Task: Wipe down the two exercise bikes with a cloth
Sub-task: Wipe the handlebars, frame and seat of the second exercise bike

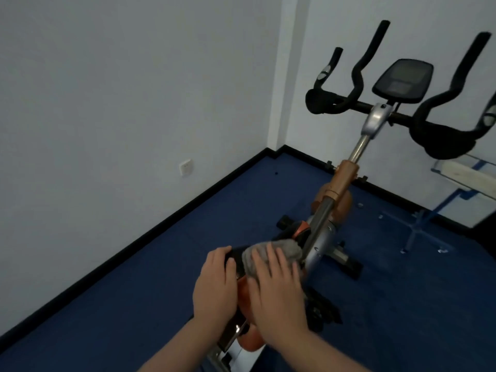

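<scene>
On the bike (335,200) frame, the right hand (276,296) presses the soft, limp cloth (271,249) flat-fingered; the left hand (214,285) grips the rigid frame beside it, best steadying hold.

handlebars (349,100) ahead, carpet (134,277) open left

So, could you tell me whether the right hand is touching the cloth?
Touching. The head view shows the right hand lying flat on the grey cloth, fingers spread over it.
</scene>
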A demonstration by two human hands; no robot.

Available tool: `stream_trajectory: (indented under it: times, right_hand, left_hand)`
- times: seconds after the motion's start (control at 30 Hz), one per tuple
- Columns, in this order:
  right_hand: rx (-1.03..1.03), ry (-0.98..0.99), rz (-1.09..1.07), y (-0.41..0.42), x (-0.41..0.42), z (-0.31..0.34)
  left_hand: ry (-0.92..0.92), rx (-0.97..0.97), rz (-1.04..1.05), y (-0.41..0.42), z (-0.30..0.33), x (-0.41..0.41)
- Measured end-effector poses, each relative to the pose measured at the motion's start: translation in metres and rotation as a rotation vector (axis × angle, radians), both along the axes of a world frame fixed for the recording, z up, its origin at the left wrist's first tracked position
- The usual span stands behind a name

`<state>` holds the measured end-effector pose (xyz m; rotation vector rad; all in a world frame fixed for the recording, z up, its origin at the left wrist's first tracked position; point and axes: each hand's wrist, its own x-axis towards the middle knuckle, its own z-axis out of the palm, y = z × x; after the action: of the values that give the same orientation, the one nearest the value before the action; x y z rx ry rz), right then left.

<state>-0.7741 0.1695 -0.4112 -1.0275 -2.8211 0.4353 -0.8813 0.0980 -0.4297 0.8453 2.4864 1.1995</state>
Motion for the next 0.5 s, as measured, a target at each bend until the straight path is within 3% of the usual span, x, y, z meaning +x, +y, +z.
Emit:
stream_trajectory:
  times: [0.13,0.3,0.5]
  right_hand:
    - [-0.037,-0.043,-0.015,-0.024,0.019,0.002]
    - [-0.108,-0.046,-0.298,0.005,-0.017,0.011]
    - [-0.058,-0.033,-0.157,-0.029,0.004,-0.004]
  left_hand:
    - [-0.018,-0.036,-0.074,0.017,0.007,-0.022]
    - [-0.071,-0.056,-0.092,0.031,0.009,-0.021]
    - [-0.098,-0.05,-0.065,0.027,0.012,-0.02]
